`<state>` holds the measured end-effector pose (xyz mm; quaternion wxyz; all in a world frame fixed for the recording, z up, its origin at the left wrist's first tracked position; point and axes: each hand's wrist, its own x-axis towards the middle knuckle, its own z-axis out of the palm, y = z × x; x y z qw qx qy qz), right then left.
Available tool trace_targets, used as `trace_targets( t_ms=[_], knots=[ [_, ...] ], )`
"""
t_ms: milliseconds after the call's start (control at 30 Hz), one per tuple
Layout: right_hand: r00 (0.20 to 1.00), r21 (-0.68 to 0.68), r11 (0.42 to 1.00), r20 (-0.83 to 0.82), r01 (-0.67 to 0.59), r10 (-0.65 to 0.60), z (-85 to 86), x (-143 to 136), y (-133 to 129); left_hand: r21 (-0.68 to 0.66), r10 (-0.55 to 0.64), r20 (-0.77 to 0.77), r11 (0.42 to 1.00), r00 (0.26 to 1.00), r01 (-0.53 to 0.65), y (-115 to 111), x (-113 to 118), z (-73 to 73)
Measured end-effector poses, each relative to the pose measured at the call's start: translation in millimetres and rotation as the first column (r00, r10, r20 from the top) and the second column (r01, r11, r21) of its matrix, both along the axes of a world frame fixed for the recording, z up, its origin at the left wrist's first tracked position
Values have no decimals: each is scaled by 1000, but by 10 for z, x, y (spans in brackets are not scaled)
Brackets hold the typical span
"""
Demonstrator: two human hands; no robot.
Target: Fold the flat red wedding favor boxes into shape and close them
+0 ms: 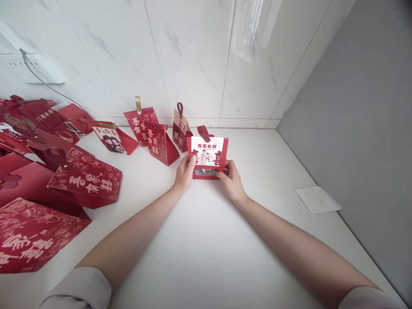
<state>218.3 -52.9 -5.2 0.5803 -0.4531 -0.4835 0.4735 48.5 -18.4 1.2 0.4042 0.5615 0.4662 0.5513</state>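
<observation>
Between my two hands stands a small red and white gift box (207, 151) with a bride-and-groom print, a clear window low on its front and a dark red ribbon loop on top. My left hand (186, 172) grips its left side, thumb on the front. On the lower right, my right hand (232, 180) holds the same box, fingers curled at its edge. Just behind and left of it are a cream and red box (180, 131) with a ribbon loop and a red triangular box (161, 143). The box's back is hidden.
More red gift boxes (85, 178) are heaped at the left, one large box (35, 236) nearest me. A box with a couple print (112, 139) lies near the tiled wall (193, 56). A white paper (318, 199) rests at the right edge, by a grey panel (363, 128).
</observation>
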Motion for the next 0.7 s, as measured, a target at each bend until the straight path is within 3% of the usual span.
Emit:
trace_targets(
  t_ms=[700],
  knots=[
    [1000,0,1000,7,-1,1,-7,7,4,-14,-8,4,1000,1000,8,-21,12,28]
  ],
)
